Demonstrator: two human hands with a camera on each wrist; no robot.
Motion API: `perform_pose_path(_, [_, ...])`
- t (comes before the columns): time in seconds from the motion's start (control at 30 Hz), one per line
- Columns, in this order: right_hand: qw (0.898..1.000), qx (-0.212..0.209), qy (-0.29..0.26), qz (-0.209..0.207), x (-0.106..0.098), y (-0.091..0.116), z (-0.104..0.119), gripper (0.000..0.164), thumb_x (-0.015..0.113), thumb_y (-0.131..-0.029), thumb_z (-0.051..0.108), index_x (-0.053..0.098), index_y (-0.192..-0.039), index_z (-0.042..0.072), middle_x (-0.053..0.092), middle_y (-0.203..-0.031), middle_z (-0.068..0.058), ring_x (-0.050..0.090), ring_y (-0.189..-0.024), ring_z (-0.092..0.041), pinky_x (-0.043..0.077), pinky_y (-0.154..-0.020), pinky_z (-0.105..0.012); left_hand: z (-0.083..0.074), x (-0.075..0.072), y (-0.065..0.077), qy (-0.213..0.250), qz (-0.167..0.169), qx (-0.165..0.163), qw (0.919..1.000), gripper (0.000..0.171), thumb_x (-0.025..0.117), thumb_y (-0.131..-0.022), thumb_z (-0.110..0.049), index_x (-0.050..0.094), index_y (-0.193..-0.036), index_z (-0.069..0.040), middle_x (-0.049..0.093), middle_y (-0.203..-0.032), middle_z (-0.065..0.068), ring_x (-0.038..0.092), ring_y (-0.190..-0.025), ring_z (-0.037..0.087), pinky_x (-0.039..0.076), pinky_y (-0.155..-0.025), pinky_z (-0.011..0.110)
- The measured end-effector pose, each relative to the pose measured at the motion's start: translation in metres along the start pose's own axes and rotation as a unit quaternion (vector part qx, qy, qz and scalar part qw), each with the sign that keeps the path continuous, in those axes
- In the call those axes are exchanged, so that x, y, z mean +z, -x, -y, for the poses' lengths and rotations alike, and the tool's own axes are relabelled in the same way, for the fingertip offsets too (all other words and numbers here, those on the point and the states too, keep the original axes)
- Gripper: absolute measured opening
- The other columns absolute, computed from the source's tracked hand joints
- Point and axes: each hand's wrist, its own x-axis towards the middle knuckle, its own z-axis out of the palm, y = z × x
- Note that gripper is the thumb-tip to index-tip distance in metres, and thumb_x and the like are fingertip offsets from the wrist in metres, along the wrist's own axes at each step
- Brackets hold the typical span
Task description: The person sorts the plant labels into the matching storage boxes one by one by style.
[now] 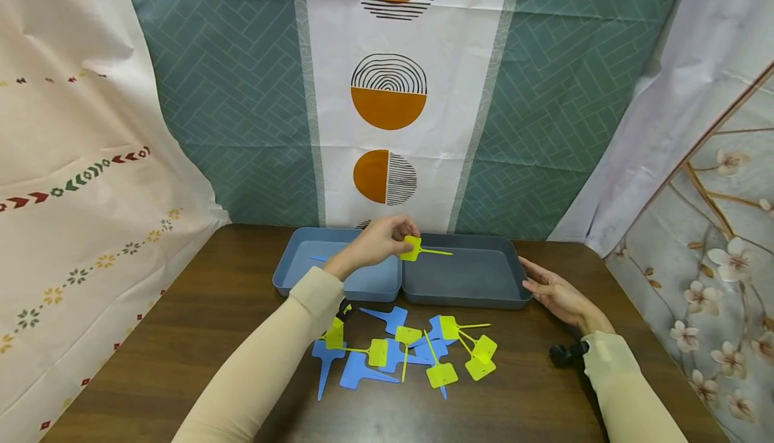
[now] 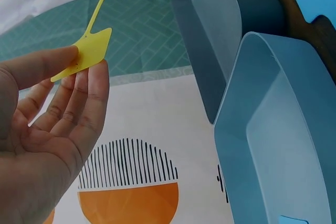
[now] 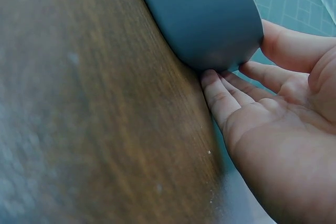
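My left hand [image 1: 377, 241] pinches a yellow plant label [image 1: 412, 248] between thumb and fingers, its thin stake pointing right over the dark grey tray [image 1: 465, 302]. In the left wrist view the same label [image 2: 92, 51] shows its square head in the fingertips. My right hand [image 1: 559, 295] rests against the right end of the dark tray, thumb near the rim and fingers low along its wall, as the right wrist view shows. The blue-grey tray [image 1: 338, 233] stands left of the dark one, with a blue label [image 1: 318, 258] in it, partly hidden by the left arm.
In front of the trays, several blue plant labels [image 1: 327, 362] and several yellow ones [image 1: 442, 375] lie scattered and overlapping on the brown wooden table [image 1: 199, 335]. Some sit beside the left sleeve. Patterned cloth [image 1: 242, 93] hangs behind the table and at both sides.
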Motion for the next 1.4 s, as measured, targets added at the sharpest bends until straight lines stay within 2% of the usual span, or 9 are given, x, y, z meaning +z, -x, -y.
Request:
perform_pose_path(0.17, [1.0,0.007,0.012,0.0,0.001,-0.001,0.001,0.073,0.045,-0.112,0.011,-0.004,-0.166,0.004,-0.016,-0.171,-0.021,-0.008,-0.155,-0.047,0.004,-0.122,-0.063,0.001,0.002,-0.007,-0.002,-0.002,-0.006,1.0,0.017,0.069,-0.099,-0.005,0.066,-0.116,-0.009,0.069,-0.106,0.008,0.069,-0.088,0.021,0.06,-0.075,0.03])
perform_pose_path(0.33, [1.0,0.006,-0.006,-0.001,0.002,-0.001,0.002,0.074,0.045,-0.112,0.009,-0.005,-0.165,0.003,-0.022,-0.169,-0.021,-0.015,-0.154,-0.048,-0.006,-0.118,-0.069,0.001,0.003,-0.017,-0.011,-0.001,-0.019,0.9998,0.017,0.069,-0.1,-0.004,0.066,-0.116,-0.008,0.067,-0.109,0.009,0.068,-0.086,0.022,0.058,-0.073,0.03])
perform_pose_path(0.47, [1.0,0.006,-0.008,-0.003,0.001,0.0,0.0,0.074,0.045,-0.112,0.008,-0.005,-0.165,0.003,-0.023,-0.169,-0.021,-0.018,-0.153,-0.048,-0.008,-0.117,-0.071,0.0,0.005,-0.028,-0.014,0.008,-0.034,0.9993,0.016,0.069,-0.1,-0.005,0.067,-0.116,-0.007,0.066,-0.108,0.01,0.067,-0.087,0.022,0.058,-0.071,0.029])
perform_pose_path(0.77, [1.0,0.015,0.009,-0.004,-0.001,-0.001,-0.002,0.074,0.045,-0.112,0.011,-0.004,-0.166,0.006,-0.018,-0.17,-0.021,-0.012,-0.155,-0.046,-0.002,-0.12,-0.067,0.003,0.011,-0.048,-0.032,0.021,-0.056,0.9977,0.016,0.069,-0.1,-0.005,0.071,-0.116,-0.008,0.067,-0.108,0.011,0.069,-0.091,0.023,0.06,-0.074,0.029])
perform_pose_path(0.93, [1.0,0.014,0.011,-0.004,0.0,-0.001,-0.001,0.074,0.046,-0.112,0.011,-0.004,-0.166,0.006,-0.017,-0.171,-0.022,-0.01,-0.155,-0.046,-0.002,-0.12,-0.066,0.004,0.014,-0.058,-0.047,0.026,-0.071,0.996,0.015,0.069,-0.101,-0.005,0.073,-0.114,-0.009,0.068,-0.107,0.01,0.068,-0.089,0.022,0.061,-0.078,0.034])
perform_pose_path(1.1, [1.0,0.008,0.003,0.001,0.0,0.0,-0.001,0.073,0.044,-0.112,0.01,-0.004,-0.166,0.004,-0.019,-0.17,-0.022,-0.012,-0.154,-0.047,-0.006,-0.118,-0.068,0.005,0.019,-0.066,-0.046,0.033,-0.076,0.9955,0.015,0.07,-0.099,-0.002,0.073,-0.113,-0.005,0.068,-0.105,0.012,0.07,-0.089,0.024,0.062,-0.081,0.039])
perform_pose_path(1.27, [1.0,0.006,0.006,0.0,0.0,0.0,-0.002,0.072,0.044,-0.112,0.01,-0.004,-0.166,0.004,-0.018,-0.17,-0.023,-0.012,-0.154,-0.047,-0.004,-0.119,-0.068,0.006,0.027,-0.072,-0.031,0.049,-0.08,0.9951,0.016,0.071,-0.096,0.002,0.074,-0.112,0.0,0.069,-0.106,0.016,0.07,-0.094,0.028,0.061,-0.085,0.043])
perform_pose_path(1.4, [1.0,0.006,0.003,-0.002,0.0,-0.002,-0.002,0.072,0.044,-0.112,0.009,-0.003,-0.166,0.005,-0.017,-0.17,-0.023,-0.012,-0.154,-0.048,-0.004,-0.119,-0.069,0.005,0.031,-0.074,-0.034,0.058,-0.079,0.9946,0.015,0.07,-0.097,0.002,0.075,-0.111,0.001,0.072,-0.11,0.016,0.07,-0.097,0.026,0.062,-0.082,0.037])
